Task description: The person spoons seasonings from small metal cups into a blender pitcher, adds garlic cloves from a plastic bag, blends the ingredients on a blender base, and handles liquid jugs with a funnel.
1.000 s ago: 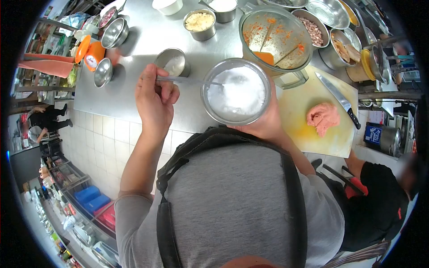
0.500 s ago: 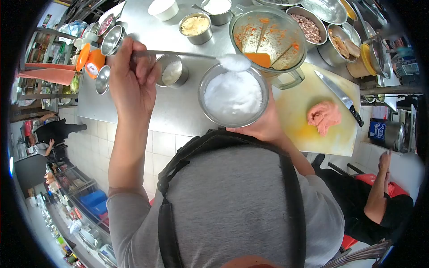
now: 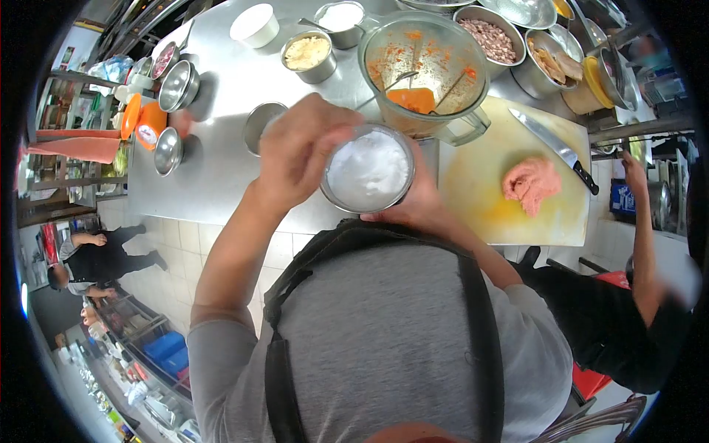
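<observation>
Left hand (image 3: 306, 151) closed on the handle of a metal spoon (image 3: 405, 77), finger detail partly blurred; right hand (image 3: 417, 188) cupped round the right side and underside of a steel bowl (image 3: 367, 206) of white powder (image 3: 368, 166), held up over the table's near edge (image 3: 229, 184); change: half a second ago the spoon carried a heap of powder above that bowl, now its tip is over the glass jug (image 3: 436, 63) and no heap shows on it; so probably the tipping part of a scoop, though falling powder can't be made out; jug stands by the far left corner of the chopping board (image 3: 473, 184), orange spatula (image 3: 411, 100) inside; pink paste lump (image 3: 532, 186) and knife (image 3: 550, 144) lie toward the board's right edge.
</observation>
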Demonstrator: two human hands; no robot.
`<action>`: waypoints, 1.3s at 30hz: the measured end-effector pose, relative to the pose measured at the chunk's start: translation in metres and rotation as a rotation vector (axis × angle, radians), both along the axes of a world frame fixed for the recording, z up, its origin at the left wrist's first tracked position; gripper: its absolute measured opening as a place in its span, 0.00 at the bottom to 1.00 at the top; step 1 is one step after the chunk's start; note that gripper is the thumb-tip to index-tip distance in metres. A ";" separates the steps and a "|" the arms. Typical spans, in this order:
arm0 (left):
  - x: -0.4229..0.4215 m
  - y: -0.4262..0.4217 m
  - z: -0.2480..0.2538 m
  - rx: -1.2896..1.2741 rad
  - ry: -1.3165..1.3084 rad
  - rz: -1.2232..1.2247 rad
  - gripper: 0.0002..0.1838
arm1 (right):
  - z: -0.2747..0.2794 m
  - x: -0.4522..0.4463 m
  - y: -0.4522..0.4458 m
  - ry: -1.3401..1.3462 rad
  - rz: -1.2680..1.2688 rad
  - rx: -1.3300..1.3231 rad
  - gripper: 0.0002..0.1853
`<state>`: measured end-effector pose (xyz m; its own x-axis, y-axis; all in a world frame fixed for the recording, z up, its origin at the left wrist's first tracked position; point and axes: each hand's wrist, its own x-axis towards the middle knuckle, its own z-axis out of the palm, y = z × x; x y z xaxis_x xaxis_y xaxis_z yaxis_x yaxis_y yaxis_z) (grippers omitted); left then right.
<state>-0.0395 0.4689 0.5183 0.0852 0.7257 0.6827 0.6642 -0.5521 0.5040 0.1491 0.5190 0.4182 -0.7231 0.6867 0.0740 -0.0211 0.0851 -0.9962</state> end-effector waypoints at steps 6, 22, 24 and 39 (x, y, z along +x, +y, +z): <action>-0.019 -0.051 0.007 0.161 -0.492 0.214 0.14 | -0.039 -0.025 -0.009 -0.001 0.048 0.020 0.61; -0.036 -0.151 -0.038 -0.091 -0.447 0.755 0.17 | -0.128 -0.127 0.002 -0.030 -0.245 0.310 0.58; -0.039 -0.157 -0.038 -0.096 -0.417 0.764 0.16 | -0.133 -0.146 0.004 -0.054 -0.238 0.340 0.59; -0.054 -0.191 -0.060 -0.105 -0.482 0.910 0.17 | -0.116 -0.254 0.079 -0.047 -0.452 0.353 0.61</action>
